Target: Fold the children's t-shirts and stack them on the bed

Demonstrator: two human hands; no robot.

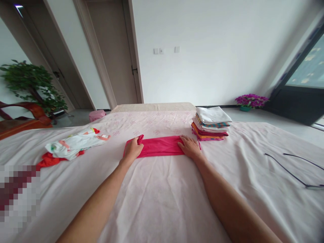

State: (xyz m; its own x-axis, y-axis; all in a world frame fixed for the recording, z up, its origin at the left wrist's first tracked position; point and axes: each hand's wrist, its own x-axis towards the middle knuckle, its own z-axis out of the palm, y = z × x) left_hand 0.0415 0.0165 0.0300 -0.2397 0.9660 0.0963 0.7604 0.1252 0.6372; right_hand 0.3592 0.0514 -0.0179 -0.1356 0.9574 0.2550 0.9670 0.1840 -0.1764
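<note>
Across the middle of a pale pink sheet (154,199), seen from the head camera, a bright pink cloth (162,146) lies in a long, narrow strip running from side to side, directly in front of the person. Both bare arms reach forward to it, one to each end.

The left hand (134,148) is curled closed at the strip's left end, thumb and fingers pinching a small bunch of fabric that pokes up above the hand. The right hand (191,146) rests palm down on the right end, fingers extended and slightly spread, pressing on the cloth rather than gripping it; a sliver of pink shows beyond it.

Just past the right hand stands a neat stack of folded cloths (212,125), white on top. Well off to the left is a loose heap of white and red cloth (76,145); at the far right lie glasses (306,185), partly out of view.

The step in hand appears to be folding and smoothing the strip. Doing it well likely calls for a light, steady right palm as an anchor, the pinched corner laid flat without twisting, long edges kept parallel, and creases stroked outward so no layer slips.
</note>
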